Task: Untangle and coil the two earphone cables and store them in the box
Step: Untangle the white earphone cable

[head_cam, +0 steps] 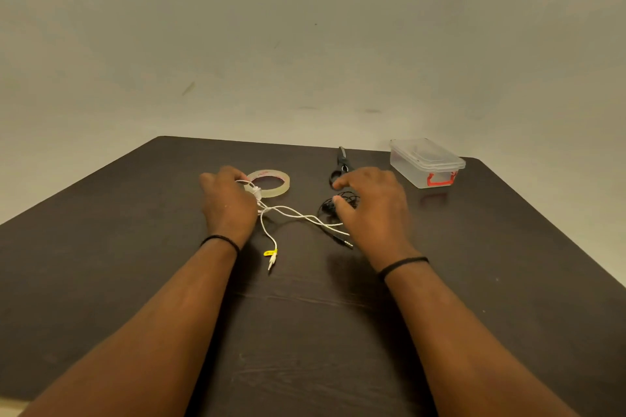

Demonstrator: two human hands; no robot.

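A dark worktop [135, 281] against a plain pale wall. The left hand [227, 203] has its fingers [233, 174] curled over the far end of the white earphone cable [294, 213], gripping a small bunch of it just beside one roll of clear tape [271, 182]. The right hand [371, 210] hovers with fingers [342, 182] spread and slack, thumb tip touching the black earphone cable [340, 201], which is bundled under the palm and partly hidden by it; whether it is gripped cannot be told. Two cables in all: the white one runs from the left hand across to the right, crossing the black cable, whose plug [343, 242] pokes out near the right wrist. The white cable's plug [271, 259], with a yellow tag, lies between the forearms. One pair of black scissors [341, 164] lies beyond the right fingers. One clear lidded box [425, 162] with a red clasp stands at the far right corner, well apart from both cables. A dark band circles each wrist.
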